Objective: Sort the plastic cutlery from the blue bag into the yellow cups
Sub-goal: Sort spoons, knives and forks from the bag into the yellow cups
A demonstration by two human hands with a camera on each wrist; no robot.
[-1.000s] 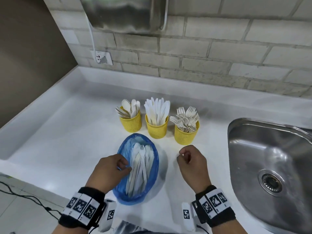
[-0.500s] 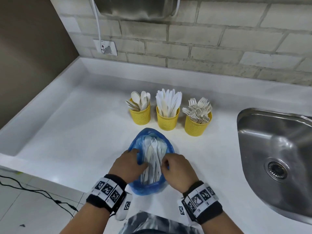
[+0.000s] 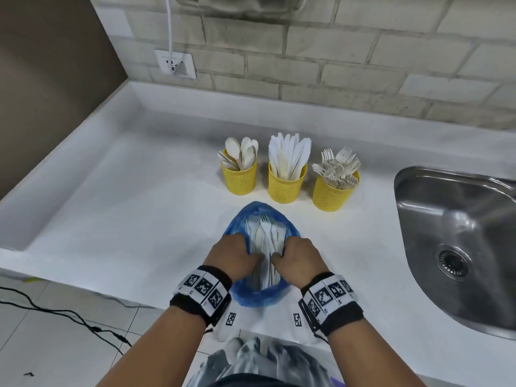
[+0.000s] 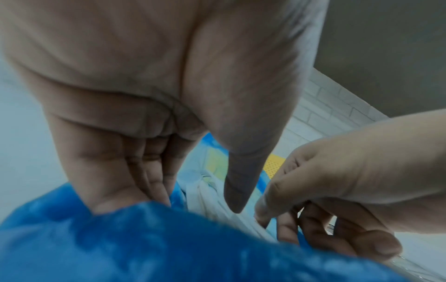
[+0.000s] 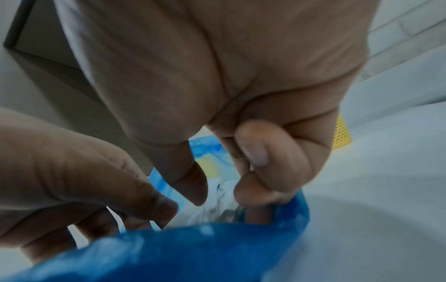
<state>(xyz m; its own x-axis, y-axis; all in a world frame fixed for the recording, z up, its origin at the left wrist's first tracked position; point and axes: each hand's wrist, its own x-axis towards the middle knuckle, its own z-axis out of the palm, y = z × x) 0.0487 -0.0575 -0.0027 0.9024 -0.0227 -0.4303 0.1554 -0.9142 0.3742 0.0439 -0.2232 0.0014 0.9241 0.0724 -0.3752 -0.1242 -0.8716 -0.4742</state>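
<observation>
Where brick wall [image 3: 349, 51] meets it, white counter [image 3: 125, 205] beside steel sink [image 3: 460, 233].

The fingertips of both hands, the left hand [image 3: 234, 256] and the right hand [image 3: 300, 259], vanish inside the crumpled blue plastic bag [image 3: 261, 296], so whether they grip any of the white plastic cutlery [image 3: 265, 233] there cannot be told. Both wrist views are blurred, the bag a blue smear along the bottom. The steel sink [image 3: 458, 247] runs off the right edge. The metal box on the brick wall [image 3: 240, 5] is cut by the top edge.
</observation>
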